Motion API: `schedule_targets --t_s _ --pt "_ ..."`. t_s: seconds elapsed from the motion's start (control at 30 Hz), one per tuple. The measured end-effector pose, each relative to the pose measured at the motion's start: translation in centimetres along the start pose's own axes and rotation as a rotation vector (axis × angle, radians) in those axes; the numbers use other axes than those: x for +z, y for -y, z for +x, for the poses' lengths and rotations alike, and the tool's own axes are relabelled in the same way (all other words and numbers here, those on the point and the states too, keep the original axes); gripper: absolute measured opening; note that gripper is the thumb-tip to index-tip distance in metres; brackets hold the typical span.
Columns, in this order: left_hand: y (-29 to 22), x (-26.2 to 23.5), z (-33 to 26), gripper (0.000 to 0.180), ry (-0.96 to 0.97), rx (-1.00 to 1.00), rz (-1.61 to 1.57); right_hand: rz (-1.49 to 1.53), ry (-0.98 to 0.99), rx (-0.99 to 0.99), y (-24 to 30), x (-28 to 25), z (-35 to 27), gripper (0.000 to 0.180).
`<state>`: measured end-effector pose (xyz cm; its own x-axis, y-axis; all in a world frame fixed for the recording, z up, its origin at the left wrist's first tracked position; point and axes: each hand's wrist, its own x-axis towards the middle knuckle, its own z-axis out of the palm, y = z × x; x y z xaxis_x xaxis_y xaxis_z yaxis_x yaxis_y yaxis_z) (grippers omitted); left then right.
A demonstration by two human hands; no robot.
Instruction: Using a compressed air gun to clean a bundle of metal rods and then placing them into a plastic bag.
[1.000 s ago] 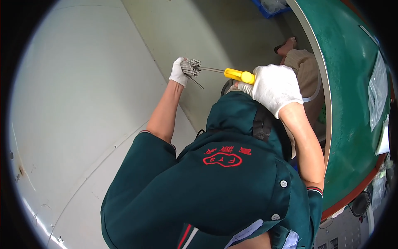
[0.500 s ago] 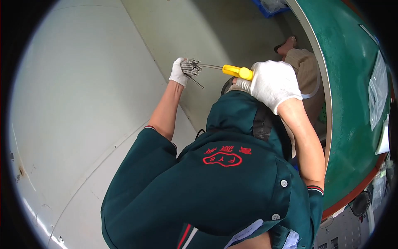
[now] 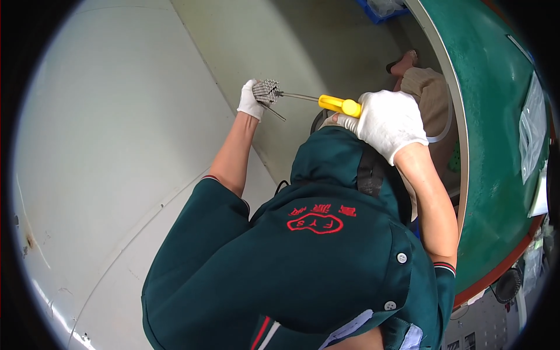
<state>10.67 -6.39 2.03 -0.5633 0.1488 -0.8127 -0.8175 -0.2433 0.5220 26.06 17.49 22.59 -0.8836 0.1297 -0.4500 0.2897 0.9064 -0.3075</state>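
My left hand (image 3: 249,102), in a white fingertip-free-looking glove, is closed round a bundle of thin grey metal tubes (image 3: 267,91). Their ends face right, and one longer thin rod (image 3: 276,112) slants out below the bundle. A yellow air blow gun (image 3: 333,104) is gripped in my white-gloved right hand (image 3: 394,121), with the bare thumb tip showing. Its long thin metal nozzle (image 3: 300,95) points left, and the tip is at the tube ends; I cannot tell whether it touches them. Most of the gun's handle is hidden by the glove.
A green-topped table (image 3: 484,116) with a pale edge curves along the right, with a clear plastic bag (image 3: 532,125) on it. To the left stands a large pale panel (image 3: 116,116). A blue crate (image 3: 382,13) is at the far top. My trousered leg (image 3: 429,87) reaches beside the table.
My right hand and the blow gun have shifted slightly right and down. The tube bundle has turned a little in my left hand, which stays almost in place.
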Motion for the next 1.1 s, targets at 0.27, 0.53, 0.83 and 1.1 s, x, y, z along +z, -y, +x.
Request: schedule_targets --t_s 0.27,0.53,0.83,1.1 --pt "-0.1 -0.3 0.0 0.027 0.014 -0.004 0.038 0.015 -0.034 -0.033 0.2 0.5 0.1 0.052" --pt "0.7 -1.5 2.2 0.028 -0.045 0.001 0.021 0.020 -0.026 -0.017 -0.2 0.4 0.4 0.054" --pt "0.3 -1.6 1.9 0.025 0.075 0.059 0.054 -0.031 -0.054 -0.059 0.8 0.7 -0.1 0.052" --pt "0.0 -2.4 1.9 0.023 0.121 0.023 0.054 -0.024 -0.073 -0.046 1.1 0.7 -0.3 0.052"
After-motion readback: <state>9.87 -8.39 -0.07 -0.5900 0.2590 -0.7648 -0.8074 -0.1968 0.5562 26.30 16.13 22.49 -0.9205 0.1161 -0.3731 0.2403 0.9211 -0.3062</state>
